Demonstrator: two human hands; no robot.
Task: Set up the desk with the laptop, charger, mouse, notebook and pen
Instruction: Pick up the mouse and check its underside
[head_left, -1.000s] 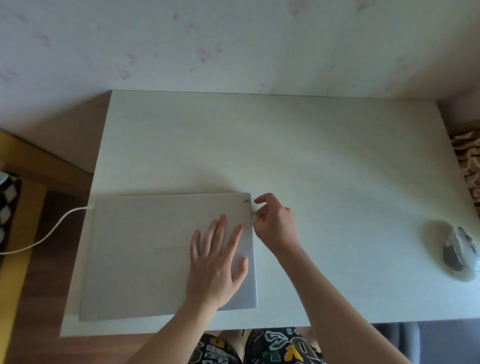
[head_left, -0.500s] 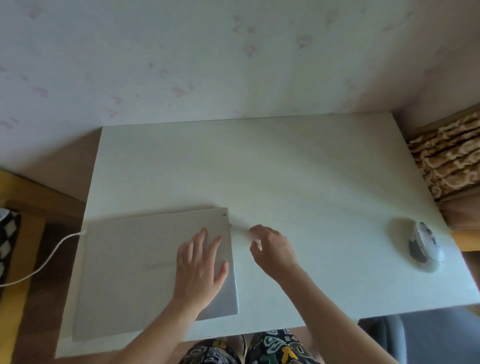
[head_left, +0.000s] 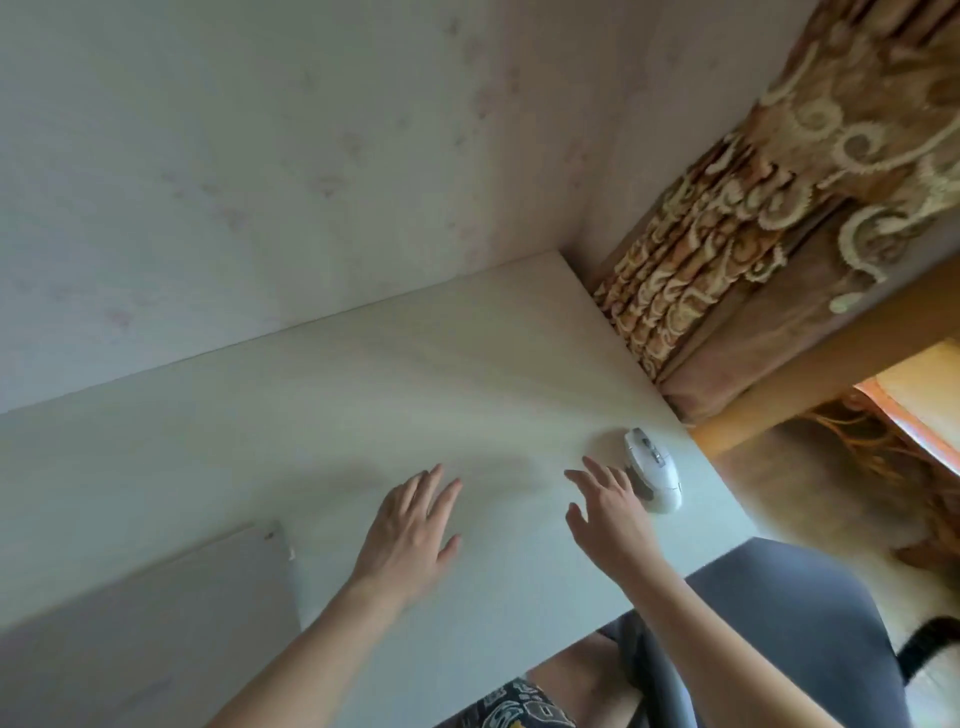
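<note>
A shut silver laptop (head_left: 145, 623) lies flat at the near left of the white desk (head_left: 363, 389), with a small white plug at its right edge (head_left: 291, 555). A white mouse with dark side panels (head_left: 653, 470) sits near the desk's right edge. My left hand (head_left: 410, 535) hovers open over bare desk, right of the laptop and apart from it. My right hand (head_left: 610, 512) is open too, fingers spread, its fingertips just left of the mouse and not touching it. No notebook or pen shows.
A pale wall (head_left: 260, 156) runs along the desk's far edge. Patterned brown curtains (head_left: 753, 234) hang past the right edge beside a wooden rail (head_left: 831, 374). A grey chair (head_left: 779, 623) stands at the near right, by my knees.
The view has swung right. My left hand has come off the laptop lid, and my right hand has left the laptop's right edge and moved across the desk towards the mouse.
</note>
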